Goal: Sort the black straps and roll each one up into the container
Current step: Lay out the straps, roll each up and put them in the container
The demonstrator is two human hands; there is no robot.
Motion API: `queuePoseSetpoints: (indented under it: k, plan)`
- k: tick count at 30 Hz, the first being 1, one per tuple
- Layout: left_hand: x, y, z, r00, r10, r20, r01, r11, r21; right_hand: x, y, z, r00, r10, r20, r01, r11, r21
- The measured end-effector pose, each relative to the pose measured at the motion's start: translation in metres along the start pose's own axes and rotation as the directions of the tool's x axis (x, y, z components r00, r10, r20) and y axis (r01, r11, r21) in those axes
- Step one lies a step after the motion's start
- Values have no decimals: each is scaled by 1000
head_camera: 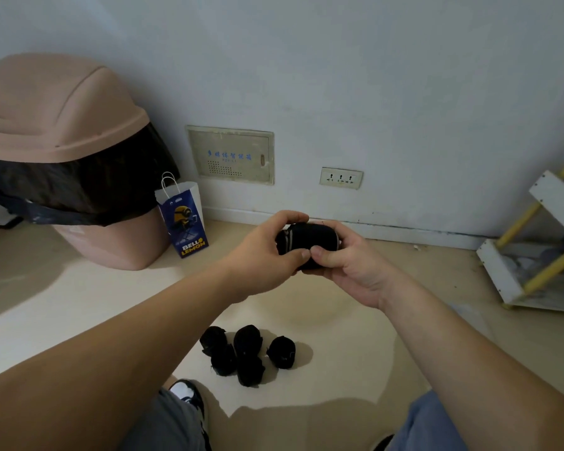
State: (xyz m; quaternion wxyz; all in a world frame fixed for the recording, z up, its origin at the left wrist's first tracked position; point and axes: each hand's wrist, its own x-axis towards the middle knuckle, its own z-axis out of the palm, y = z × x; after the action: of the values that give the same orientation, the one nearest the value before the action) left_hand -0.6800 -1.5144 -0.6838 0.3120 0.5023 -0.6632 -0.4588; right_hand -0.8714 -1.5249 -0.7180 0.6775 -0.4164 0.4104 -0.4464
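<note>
Both hands hold one rolled black strap (306, 240) in mid-air in front of the wall. My left hand (267, 255) grips its left end, fingers curled over the top and thumb below. My right hand (349, 265) grips the right end, thumb pressed against the roll's front. Several rolled black straps (248, 353) lie in a cluster on the pale floor below the hands, near my knees. No container for the straps is clearly visible.
A pink swing-lid bin (62, 151) with a black liner stands at the left. A blue and white paper bag (184, 219) leans beside it. A white and yellow rack (541, 255) stands at the right. My shoe (189, 395) and knees are at the bottom.
</note>
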Motion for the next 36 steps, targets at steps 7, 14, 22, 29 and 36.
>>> queuePoseSetpoints:
  k: [7,14,22,29,36]
  plan:
    - [16,-6,10,999,-3,39,0,998,70,3,7,-9,999,46,-26,-45,999,29]
    - [27,-46,22,977,-123,172,13,848,531,-2,47,-30,937,241,-253,-349,661,-665]
    - [41,-143,75,871,-426,244,130,680,722,6,107,-53,850,479,-219,-418,360,-834]
    - [14,-256,133,801,-564,199,214,581,785,38,178,-70,735,622,-270,-523,266,-810]
    - [9,-328,153,795,-604,59,339,522,782,53,264,-109,731,605,-316,-542,232,-808]
